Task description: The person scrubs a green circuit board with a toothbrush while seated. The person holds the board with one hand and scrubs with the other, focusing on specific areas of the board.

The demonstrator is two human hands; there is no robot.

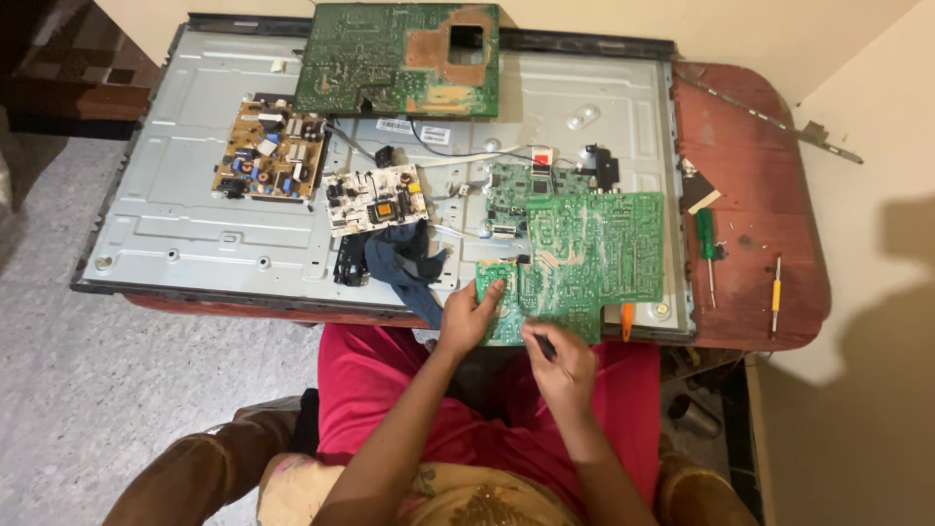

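Green flat circuit board [584, 258] under hands [467, 317]

Both bare forearms reach forward and converge near the front edge of the bench. The left hand [469, 318] has its fingers [492, 291] curled in a pinch, thumb up. The right hand [560, 362] is closed in a loose fist, knuckles upward.

You're at a makeshift home electronics repair bench: an opened TV back panel [195, 214] lies across a worn red table [760, 205] on a speckled floor [58, 390]. Loose circuit boards [399, 58] sit on it, with screwdrivers [708, 255] at the right.
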